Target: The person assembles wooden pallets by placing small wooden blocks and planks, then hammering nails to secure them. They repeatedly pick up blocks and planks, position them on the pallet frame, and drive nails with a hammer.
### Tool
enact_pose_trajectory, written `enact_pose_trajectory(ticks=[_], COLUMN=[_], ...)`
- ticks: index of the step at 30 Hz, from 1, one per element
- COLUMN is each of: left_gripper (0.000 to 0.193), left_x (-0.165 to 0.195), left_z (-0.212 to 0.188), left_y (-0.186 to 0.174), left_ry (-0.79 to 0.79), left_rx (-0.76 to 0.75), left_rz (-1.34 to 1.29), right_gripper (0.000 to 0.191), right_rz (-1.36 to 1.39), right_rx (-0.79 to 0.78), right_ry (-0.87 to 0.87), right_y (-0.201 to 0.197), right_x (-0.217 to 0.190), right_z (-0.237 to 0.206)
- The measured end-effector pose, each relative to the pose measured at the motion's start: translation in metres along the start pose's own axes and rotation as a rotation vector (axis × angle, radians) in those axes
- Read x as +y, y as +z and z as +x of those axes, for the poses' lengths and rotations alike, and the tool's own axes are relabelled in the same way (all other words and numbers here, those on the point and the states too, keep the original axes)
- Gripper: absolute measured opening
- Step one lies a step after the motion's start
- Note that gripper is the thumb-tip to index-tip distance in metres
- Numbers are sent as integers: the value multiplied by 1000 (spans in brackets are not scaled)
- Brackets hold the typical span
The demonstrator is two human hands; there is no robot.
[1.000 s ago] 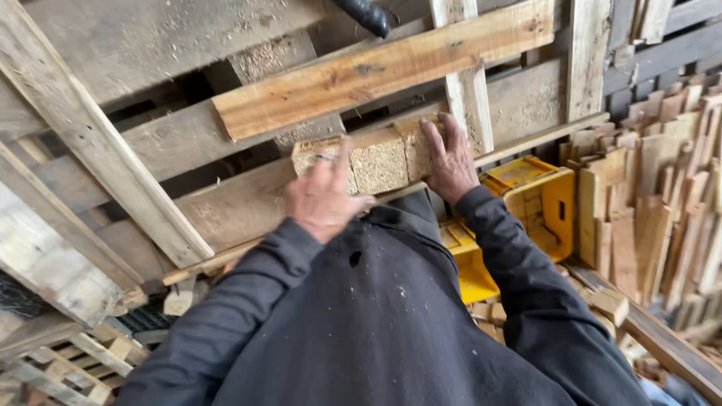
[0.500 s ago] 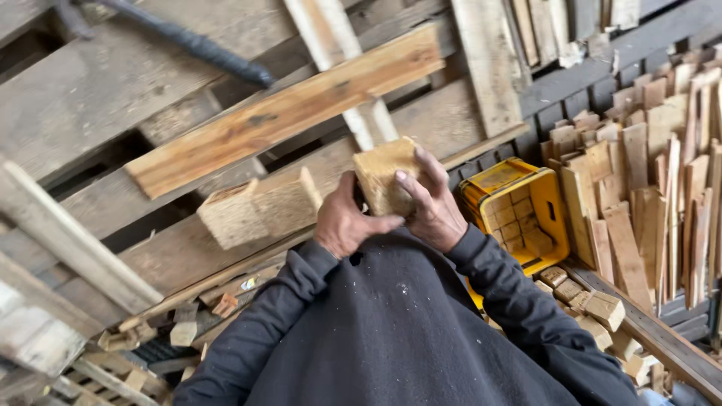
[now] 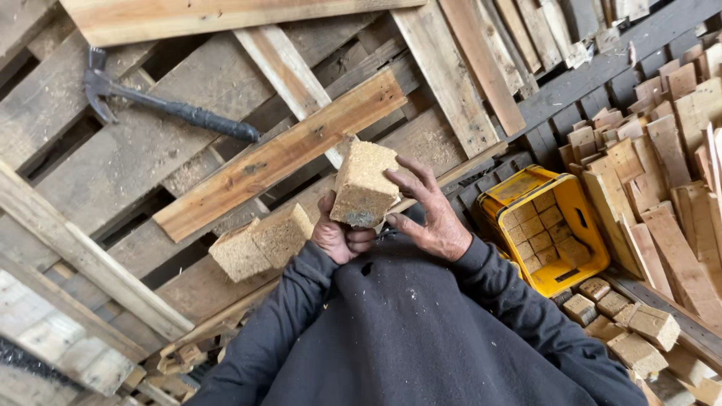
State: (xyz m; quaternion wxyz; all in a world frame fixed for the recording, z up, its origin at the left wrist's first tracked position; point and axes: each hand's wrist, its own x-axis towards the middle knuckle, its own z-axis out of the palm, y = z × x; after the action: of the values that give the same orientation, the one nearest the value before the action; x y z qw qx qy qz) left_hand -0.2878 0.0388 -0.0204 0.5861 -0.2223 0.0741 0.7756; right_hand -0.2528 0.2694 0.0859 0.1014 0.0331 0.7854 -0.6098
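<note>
head view: pressed-wood block (image 3: 365,186) tilted upright between both hands; left hand (image 3: 340,234) grips beneath, right hand (image 3: 429,214) closed on side; second block (image 3: 261,242) lower left on pallet (image 3: 135,162).

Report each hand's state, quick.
Left hand: closed on the lower end of the pressed-wood block.
Right hand: fingers spread against the same block's side, gripping it.
</note>
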Motion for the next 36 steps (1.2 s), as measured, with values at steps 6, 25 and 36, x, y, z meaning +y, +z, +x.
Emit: enact_pose_trajectory(ticks=[6,25,36], left_gripper=[84,69,63], left_x=[3,93,82], left_z=[-1,-4,13], left_y=[-4,-3,19], left_ry=[-1,-63,-49], left_rx=[14,303,363], left_rz=[46,636,720], right_gripper=[67,77,81], right_rz=[60,-23,56], right_rx=[2,-45,25], right_ry=[45,25,190], right_y=[2,11,14], right_x=[8,28,45], right_z=[-5,-27,-27])
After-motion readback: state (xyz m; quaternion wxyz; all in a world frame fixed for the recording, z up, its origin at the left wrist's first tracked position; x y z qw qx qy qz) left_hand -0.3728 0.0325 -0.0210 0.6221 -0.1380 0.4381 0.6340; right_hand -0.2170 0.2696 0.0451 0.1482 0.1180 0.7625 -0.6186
